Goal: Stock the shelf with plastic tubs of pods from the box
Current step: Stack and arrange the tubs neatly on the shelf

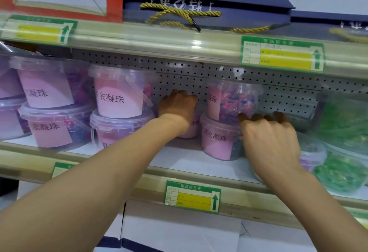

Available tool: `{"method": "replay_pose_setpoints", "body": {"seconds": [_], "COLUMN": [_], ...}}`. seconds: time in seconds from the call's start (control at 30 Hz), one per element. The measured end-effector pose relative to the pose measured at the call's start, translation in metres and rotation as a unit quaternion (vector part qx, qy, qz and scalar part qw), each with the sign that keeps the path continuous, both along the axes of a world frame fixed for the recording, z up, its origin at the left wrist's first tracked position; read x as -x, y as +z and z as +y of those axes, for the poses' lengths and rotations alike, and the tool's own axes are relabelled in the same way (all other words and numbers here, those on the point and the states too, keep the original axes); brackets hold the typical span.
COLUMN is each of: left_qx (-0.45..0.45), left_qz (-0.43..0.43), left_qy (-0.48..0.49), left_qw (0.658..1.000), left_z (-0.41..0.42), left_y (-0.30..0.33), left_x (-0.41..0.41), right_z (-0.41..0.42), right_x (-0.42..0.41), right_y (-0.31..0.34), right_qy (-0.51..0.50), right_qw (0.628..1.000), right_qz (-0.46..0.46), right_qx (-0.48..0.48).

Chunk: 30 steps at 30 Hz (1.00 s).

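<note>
Both arms reach into the middle shelf (191, 162) of a store rack. The left hand (177, 106) lies far in, fingers curled down over the top of a pink-labelled tub (191, 130) that sits at the back, mostly hidden behind the wrist; whether the fingers truly clamp it cannot be told. The right hand (270, 138) rests against the right side of a front lower tub (219, 138), fingers spread and bent, touching its wall beside the lid. A second tub (231, 100) of pods stands stacked on that lower one. To the left, two more stacks of pink-labelled tubs (117, 94) fill the shelf; at far right sit tubs of green pods (342, 168). Green-and-yellow price tags (192, 196) line the shelf edges.
</note>
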<state>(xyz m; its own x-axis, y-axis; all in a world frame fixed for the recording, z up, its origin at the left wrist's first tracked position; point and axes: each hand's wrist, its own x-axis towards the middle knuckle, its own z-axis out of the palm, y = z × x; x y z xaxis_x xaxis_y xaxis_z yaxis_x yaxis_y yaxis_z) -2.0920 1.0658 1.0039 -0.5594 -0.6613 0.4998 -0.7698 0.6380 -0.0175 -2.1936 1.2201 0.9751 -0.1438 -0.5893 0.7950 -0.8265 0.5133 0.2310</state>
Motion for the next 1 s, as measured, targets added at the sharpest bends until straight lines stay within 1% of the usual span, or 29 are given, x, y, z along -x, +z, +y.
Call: {"method": "replay_pose_setpoints", "body": {"seconds": [0.1,0.23,0.3,0.37,0.43,0.5,0.6,0.67,0.7,0.73,0.8,0.93,1.0], "left_qx": [-0.002,0.005,-0.034,-0.100,-0.165,-0.245,-0.365,-0.412,-0.423,-0.423,-0.403,-0.318,-0.280], "left_qz": [0.004,0.001,0.027,0.090,0.156,0.195,0.259,0.315,0.338,0.356,0.375,0.356,0.336], "left_qy": [-0.013,-0.014,-0.032,-0.076,-0.134,-0.190,-0.246,-0.260,-0.261,-0.261,-0.252,-0.227,-0.229], "left_qw": [1.000,1.000,0.999,0.988,0.965,0.931,0.859,0.814,0.799,0.791,0.796,0.849,0.870], "left_z": [0.002,0.002,0.003,0.009,0.018,0.029,0.042,0.048,0.050,0.053,0.057,0.063,0.069], "left_y": [-0.001,-0.001,-0.001,0.001,-0.001,-0.009,-0.021,-0.024,-0.026,-0.028,-0.034,-0.041,-0.040], "left_x": [0.001,-0.001,-0.003,-0.007,-0.015,-0.023,-0.038,-0.049,-0.056,-0.062,-0.075,-0.098,-0.110], "right_z": [0.001,0.002,0.001,0.002,0.002,0.004,0.007,0.010,0.012,0.013,0.011,0.001,-0.006], "right_x": [0.000,0.000,0.001,0.001,0.000,-0.002,-0.006,-0.014,-0.018,-0.021,-0.026,-0.032,-0.032], "right_y": [-0.001,0.000,0.001,0.002,0.002,0.002,-0.001,-0.001,-0.003,-0.004,-0.009,-0.012,-0.011], "right_qy": [-0.004,0.009,0.015,0.029,0.046,0.066,0.085,0.080,0.073,0.069,0.070,0.098,0.124], "right_qw": [1.000,1.000,1.000,1.000,0.999,0.997,0.995,0.995,0.996,0.996,0.997,0.995,0.990], "right_qz": [-0.015,-0.003,0.003,0.006,0.017,0.040,0.056,0.051,0.047,0.041,0.028,-0.011,-0.054], "right_qx": [-0.013,-0.014,-0.011,-0.011,-0.004,0.004,0.018,0.026,0.028,0.027,0.022,-0.011,-0.031]}}
